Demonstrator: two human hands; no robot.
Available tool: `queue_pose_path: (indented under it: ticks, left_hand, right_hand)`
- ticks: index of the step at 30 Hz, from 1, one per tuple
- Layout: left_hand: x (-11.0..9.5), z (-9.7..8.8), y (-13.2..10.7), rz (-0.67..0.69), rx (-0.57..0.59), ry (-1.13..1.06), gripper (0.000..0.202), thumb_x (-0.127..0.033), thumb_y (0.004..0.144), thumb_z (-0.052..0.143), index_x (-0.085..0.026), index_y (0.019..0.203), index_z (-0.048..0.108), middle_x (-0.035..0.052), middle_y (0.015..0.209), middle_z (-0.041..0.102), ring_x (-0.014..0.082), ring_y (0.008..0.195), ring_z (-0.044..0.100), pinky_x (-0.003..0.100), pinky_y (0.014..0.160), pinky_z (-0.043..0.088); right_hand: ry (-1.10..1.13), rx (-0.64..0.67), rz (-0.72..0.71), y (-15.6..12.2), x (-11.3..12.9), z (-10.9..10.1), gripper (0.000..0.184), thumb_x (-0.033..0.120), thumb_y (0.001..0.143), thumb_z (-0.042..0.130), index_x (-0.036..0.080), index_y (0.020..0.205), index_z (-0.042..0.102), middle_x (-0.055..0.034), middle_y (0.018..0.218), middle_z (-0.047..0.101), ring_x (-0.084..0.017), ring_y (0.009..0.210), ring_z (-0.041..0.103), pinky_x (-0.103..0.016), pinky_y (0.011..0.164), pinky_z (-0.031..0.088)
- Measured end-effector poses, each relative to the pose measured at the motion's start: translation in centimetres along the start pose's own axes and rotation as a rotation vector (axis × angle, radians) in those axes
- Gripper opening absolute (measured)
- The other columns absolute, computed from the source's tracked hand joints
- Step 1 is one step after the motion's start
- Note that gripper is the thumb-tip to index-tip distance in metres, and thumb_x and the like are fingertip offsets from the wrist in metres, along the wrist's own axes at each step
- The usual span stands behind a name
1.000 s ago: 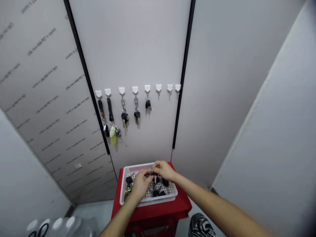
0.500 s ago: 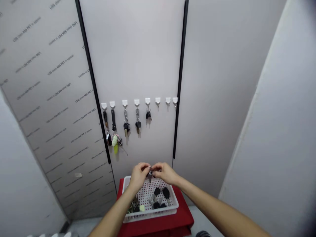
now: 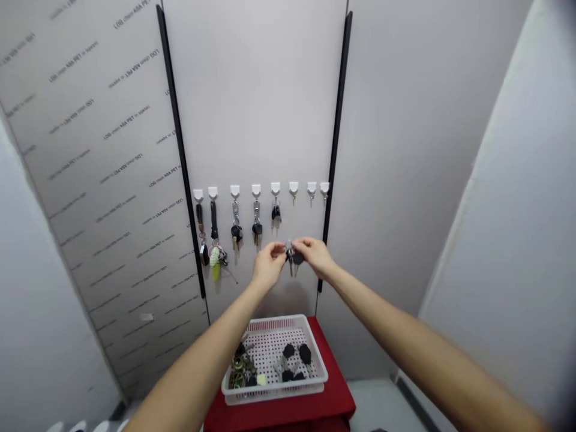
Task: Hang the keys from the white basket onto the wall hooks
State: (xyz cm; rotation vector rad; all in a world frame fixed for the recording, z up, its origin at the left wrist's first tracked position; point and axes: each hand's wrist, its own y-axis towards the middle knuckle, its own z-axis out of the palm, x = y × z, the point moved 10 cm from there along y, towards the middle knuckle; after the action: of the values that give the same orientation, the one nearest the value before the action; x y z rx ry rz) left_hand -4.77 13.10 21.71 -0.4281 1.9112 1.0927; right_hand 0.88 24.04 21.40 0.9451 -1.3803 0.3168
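Between my two hands hangs a bunch of keys (image 3: 297,258) with black heads on a metal ring, in front of the white wall panel. My left hand (image 3: 269,265) pinches the ring from the left side. From the right, my right hand (image 3: 315,254) closes thumb and fingers on the same ring. The bunch is below the row of white hooks, nearest the bare hook (image 3: 293,187) right of the one with small black keys (image 3: 276,213). My fingers hide part of the ring.
Several key sets hang at the left, among them one with a green charm (image 3: 215,264). Two more hooks (image 3: 311,188) are at the right, beside a black strip (image 3: 335,144). Below, a white basket (image 3: 275,393) with more keys stands on a red surface (image 3: 335,384).
Both hands have risen from above the basket to just under the hooks, carrying the bunch of keys with them. The camera view has shifted slightly.
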Motion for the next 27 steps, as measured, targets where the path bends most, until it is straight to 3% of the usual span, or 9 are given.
queue_pose_path:
  ticks: [5, 10, 16, 21, 24, 27]
  left_hand:
    - [-4.9, 1.7, 3.8, 0.205, 0.019, 0.19, 0.031, -0.008, 0.063, 0.043, -0.013, 0.092, 0.05, 0.005, 0.093, 0.054, 0.0109, 0.081, 0.05, 0.025, 0.076, 0.038]
    - [-6.6, 2.5, 6.8, 0.239, 0.006, 0.3, 0.035, -0.006, 0.063, 0.041, -0.014, 0.096, 0.048, 0.0037, 0.098, 0.053, 0.012, 0.087, 0.048, 0.025, 0.079, 0.035]
    - [-5.5, 3.0, 8.4, 0.186, 0.039, 0.331, 0.036, -0.006, 0.063, 0.04, -0.013, 0.097, 0.048, 0.0052, 0.096, 0.054, 0.014, 0.086, 0.049, 0.026, 0.077, 0.037]
    - [-4.1, 2.9, 8.7, 0.14, 0.075, 0.306, 0.034, -0.007, 0.063, 0.04, -0.011, 0.096, 0.049, 0.0055, 0.094, 0.055, 0.0131, 0.084, 0.05, 0.025, 0.076, 0.037]
    - [-2.7, 2.6, 8.0, 0.108, 0.081, 0.268, 0.036, -0.007, 0.063, 0.041, -0.01, 0.098, 0.047, 0.0062, 0.097, 0.053, 0.0123, 0.083, 0.049, 0.025, 0.077, 0.037]
    - [-0.3, 2.5, 5.9, 0.077, 0.099, 0.225, 0.035, -0.007, 0.063, 0.04, -0.01, 0.098, 0.047, 0.0063, 0.099, 0.052, 0.0117, 0.084, 0.049, 0.025, 0.078, 0.036]
  right_hand:
    - [0.123, -0.161, -0.088, 4.9, 4.1, -2.9, 0.015, 0.026, 0.057, 0.05, 0.012, 0.054, 0.047, 0.0042, 0.043, 0.045, -0.004, 0.039, 0.04, -0.018, 0.04, 0.034]
    - [0.124, -0.262, -0.088, 7.9, 5.6, -3.4, 0.012, 0.021, 0.06, 0.047, 0.013, 0.052, 0.044, 0.0048, 0.039, 0.042, -0.005, 0.037, 0.039, -0.018, 0.038, 0.035]
    - [-0.016, -0.421, -0.023, 9.9, 4.4, -4.5, 0.011, 0.021, 0.058, 0.048, 0.013, 0.05, 0.046, 0.0041, 0.041, 0.043, -0.005, 0.04, 0.04, -0.019, 0.041, 0.037]
    - [-0.161, -0.385, -0.099, 10.6, 3.9, -4.2, 0.015, 0.023, 0.059, 0.046, 0.011, 0.052, 0.05, 0.0018, 0.046, 0.047, -0.006, 0.045, 0.044, -0.022, 0.05, 0.039]
    - [-0.271, -0.365, -0.16, 10.2, 3.9, -4.1, 0.019, 0.025, 0.061, 0.045, 0.009, 0.062, 0.055, -0.0012, 0.055, 0.052, -0.009, 0.056, 0.048, -0.027, 0.06, 0.039]
    - [-0.376, -0.382, -0.228, 8.4, 3.4, -4.6, 0.025, 0.025, 0.061, 0.046, 0.009, 0.076, 0.055, -0.0043, 0.069, 0.055, -0.012, 0.068, 0.05, -0.03, 0.067, 0.037]
